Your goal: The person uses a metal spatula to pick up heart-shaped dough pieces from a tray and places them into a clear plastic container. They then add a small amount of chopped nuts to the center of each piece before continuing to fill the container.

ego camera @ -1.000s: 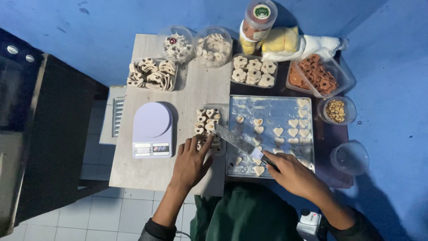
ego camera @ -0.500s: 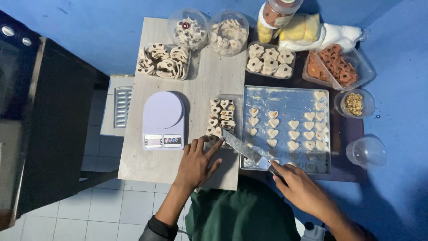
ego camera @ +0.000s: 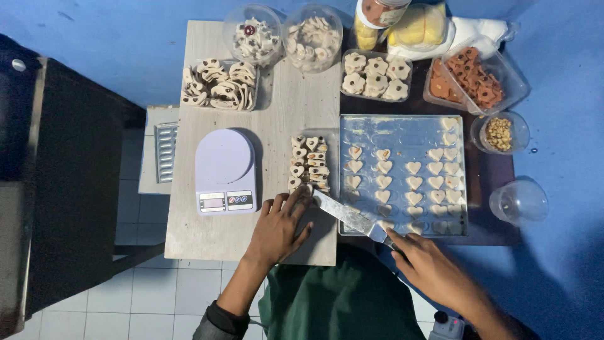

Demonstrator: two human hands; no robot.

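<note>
Between both hands: right hand [ego camera: 434, 267] grips long metal spatula [ego camera: 349, 216]; left hand [ego camera: 280, 223], fingers spread, holds nothing, steadying small heart-shaped dough stack [ego camera: 309, 162]. Lifting step probably; next needs level blade.

Right hand [ego camera: 434, 267] slides spatula [ego camera: 349, 216] toward cookies [ego camera: 309, 164].

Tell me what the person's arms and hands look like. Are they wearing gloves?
No gloves. Both hands are bare: the left hand and the right hand. No rings or watch show. The left arm is bare up to a dark sleeve, bunched up high near the bottom edge of the picture. No sleeve shows on the right arm. The person wears a green top.
</note>
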